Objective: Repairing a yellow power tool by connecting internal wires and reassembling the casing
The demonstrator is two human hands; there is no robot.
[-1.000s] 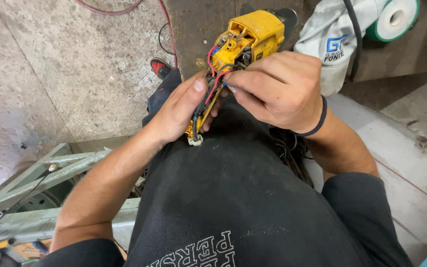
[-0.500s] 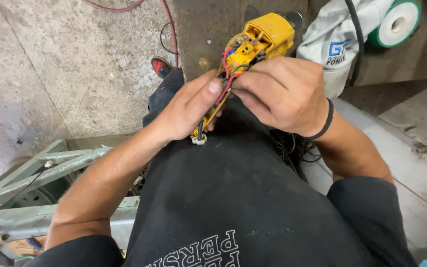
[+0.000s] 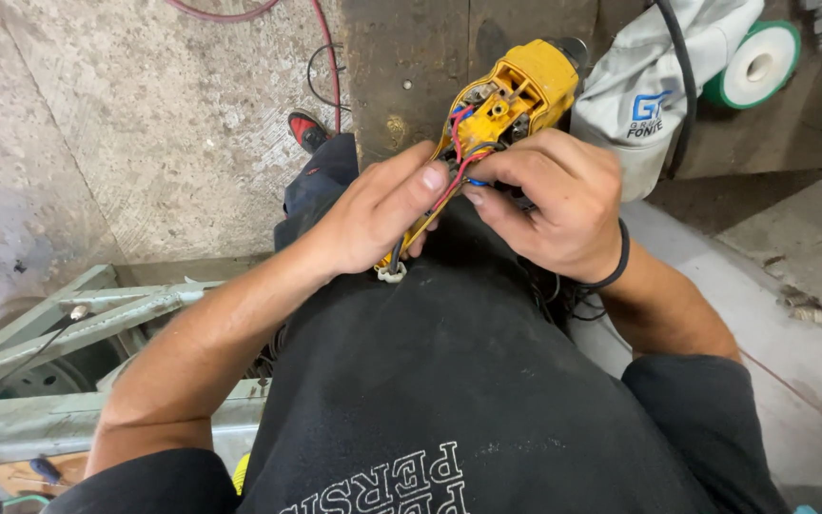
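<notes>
1. Yellow power tool body (image 3: 511, 100), a hard plastic half-shell with its cover off, sits above the person's lap, propped against the black shirt (image 3: 449, 381), its nose pointing away toward the wooden board (image 3: 411, 67).
2. Left hand (image 3: 373, 214) has its grip clenched round the lower handle of the shell, thumb laid along the open edge; a white ribbed cord sleeve (image 3: 392, 274) pokes out just beneath the hand.
3. Right hand (image 3: 554, 205) pinches the thin wires (image 3: 459, 157) — red, blue and black, glossy and looped — that spill from the open cavity; its fingertips (image 3: 476, 195) nearly meet the left thumb.
4. Inside the shell, small metal parts and moulded ribs show; finer detail is too small to tell.
5. A black band (image 3: 616, 262) circles the right wrist.
6. Beyond the tool lies a crumpled white cloth bag (image 3: 649, 86) with a black cable (image 3: 682, 67) across it, and beside that a roll of white tape on a green spool (image 3: 753, 65).
7. Left of the board is rough, speckled concrete floor (image 3: 97, 124), crossed by a thin red cable (image 3: 330, 57).
8. A pale green metal frame (image 3: 78, 319), angular and scuffed, stands by the left forearm.
</notes>
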